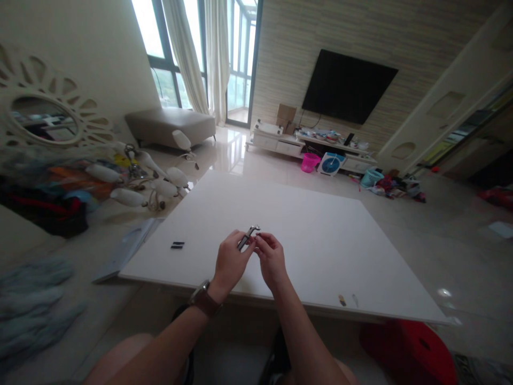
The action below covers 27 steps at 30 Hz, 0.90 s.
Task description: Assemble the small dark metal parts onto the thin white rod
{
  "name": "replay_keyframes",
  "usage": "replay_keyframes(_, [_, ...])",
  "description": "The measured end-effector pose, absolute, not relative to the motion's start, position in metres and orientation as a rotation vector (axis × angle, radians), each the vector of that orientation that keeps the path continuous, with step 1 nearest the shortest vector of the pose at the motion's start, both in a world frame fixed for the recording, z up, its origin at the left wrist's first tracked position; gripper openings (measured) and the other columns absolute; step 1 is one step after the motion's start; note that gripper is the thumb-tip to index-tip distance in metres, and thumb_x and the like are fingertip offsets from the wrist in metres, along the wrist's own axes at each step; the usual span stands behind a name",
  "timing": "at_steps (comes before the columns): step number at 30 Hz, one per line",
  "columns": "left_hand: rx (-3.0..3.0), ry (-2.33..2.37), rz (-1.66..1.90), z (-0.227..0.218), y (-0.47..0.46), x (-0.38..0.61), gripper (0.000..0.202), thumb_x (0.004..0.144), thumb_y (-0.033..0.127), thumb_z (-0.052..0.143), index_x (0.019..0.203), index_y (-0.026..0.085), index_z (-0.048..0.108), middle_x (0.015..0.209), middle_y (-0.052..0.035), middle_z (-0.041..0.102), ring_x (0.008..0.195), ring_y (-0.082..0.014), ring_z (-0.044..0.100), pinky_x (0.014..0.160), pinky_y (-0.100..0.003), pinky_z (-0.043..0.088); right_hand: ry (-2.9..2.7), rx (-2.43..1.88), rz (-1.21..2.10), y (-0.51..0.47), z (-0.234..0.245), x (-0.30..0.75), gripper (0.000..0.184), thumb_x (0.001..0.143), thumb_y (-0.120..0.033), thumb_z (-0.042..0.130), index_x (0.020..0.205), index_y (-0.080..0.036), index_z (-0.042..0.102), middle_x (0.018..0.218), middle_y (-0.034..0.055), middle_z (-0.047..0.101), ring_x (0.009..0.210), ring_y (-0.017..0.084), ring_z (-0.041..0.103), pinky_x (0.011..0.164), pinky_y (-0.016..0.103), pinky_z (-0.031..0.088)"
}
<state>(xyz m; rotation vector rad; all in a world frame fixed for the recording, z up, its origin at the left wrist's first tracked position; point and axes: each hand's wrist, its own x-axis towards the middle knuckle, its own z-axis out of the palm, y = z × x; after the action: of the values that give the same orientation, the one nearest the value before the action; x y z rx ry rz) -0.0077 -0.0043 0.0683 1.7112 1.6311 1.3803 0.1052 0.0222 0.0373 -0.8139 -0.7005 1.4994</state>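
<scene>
My left hand (231,258), with a watch (206,298) on its wrist, is wrapped round a slim dark-and-silver tool (247,237). The tool points up and to the right, and its shiny head bends over at the top; its exact kind is unclear. Close beside it, my right hand (272,259) has thumb and fingers pinched together near a tiny dark piece (258,234), too small to name. Both hands are above the near part of a white table (312,240). To their left, two short dark strips (177,245) lie on the tabletop.
Near the table's right front edge lie a small brown piece (342,300) and a pale clear piece (355,300). A red stool (409,350) stands below that corner. On the left is a lamp with several white shades (128,197). A pink basket (310,162) stands by the TV cabinet.
</scene>
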Motion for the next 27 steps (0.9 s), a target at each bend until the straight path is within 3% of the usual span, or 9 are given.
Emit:
replay_keyframes(6, [1.652, 1.637, 1.399, 0.0698, -0.0047, -0.0059, 0.003, 0.085, 0.023, 0.066, 0.086, 0.019, 0.067, 0.086, -0.0018, 0.069, 0.081, -0.0170, 0.063, 0.074, -0.028, 0.045, -0.708, -0.823, 1.459, 0.0227, 0.0379, 0.1041, 0.024, 0.066, -0.029, 0.087, 0.081, -0.018, 0.072, 0.080, -0.0002, 0.072, 0.075, 0.014, 0.066, 0.067, 0.026, 0.049])
replay_keyframes(12, [1.684, 1.624, 1.358, 0.0672, -0.0050, -0.0076, 0.012, 0.090, 0.029, 0.063, 0.091, 0.020, 0.071, 0.087, -0.0032, 0.072, 0.080, -0.0175, 0.065, 0.073, -0.028, 0.046, -0.758, -0.832, 1.440, 0.0242, 0.0343, 0.1072, 0.023, 0.067, -0.030, 0.087, 0.079, -0.019, 0.070, 0.081, 0.0001, 0.072, 0.080, 0.016, 0.066, 0.066, 0.027, 0.047])
replay_keyframes(27, [1.683, 1.568, 1.318, 0.0642, -0.0028, -0.0085, 0.018, 0.091, 0.029, 0.062, 0.078, 0.019, 0.070, 0.079, -0.0011, 0.067, 0.073, -0.0146, 0.059, 0.068, -0.027, 0.040, -0.857, -0.929, 1.349, 0.0264, 0.0336, 0.1088, 0.027, 0.063, -0.034, 0.089, 0.075, -0.018, 0.070, 0.075, -0.0008, 0.070, 0.067, 0.012, 0.057, 0.060, 0.025, 0.040])
